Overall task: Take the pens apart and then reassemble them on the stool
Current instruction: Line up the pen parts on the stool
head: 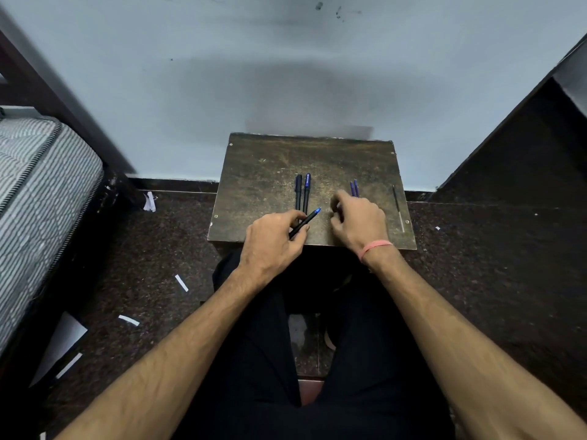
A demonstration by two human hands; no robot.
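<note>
A worn wooden stool (266,173) stands against the wall in front of me. My left hand (273,239) grips an uncapped black pen with a blue tip (306,221), tip pointing up and right. Two capped dark pens (302,192) lie side by side in the stool's middle. My right hand (359,222) hovers over the stool with fingers curled; whether it holds anything is hidden. Two small purple pen parts (354,188) lie just beyond its fingers. A thin refill (398,208) lies near the stool's right edge.
A striped mattress (38,192) on a dark bed frame fills the left side. Dark furniture (524,173) rises on the right. Paper scraps (181,283) are scattered on the speckled dark floor. My legs in black trousers reach under the stool.
</note>
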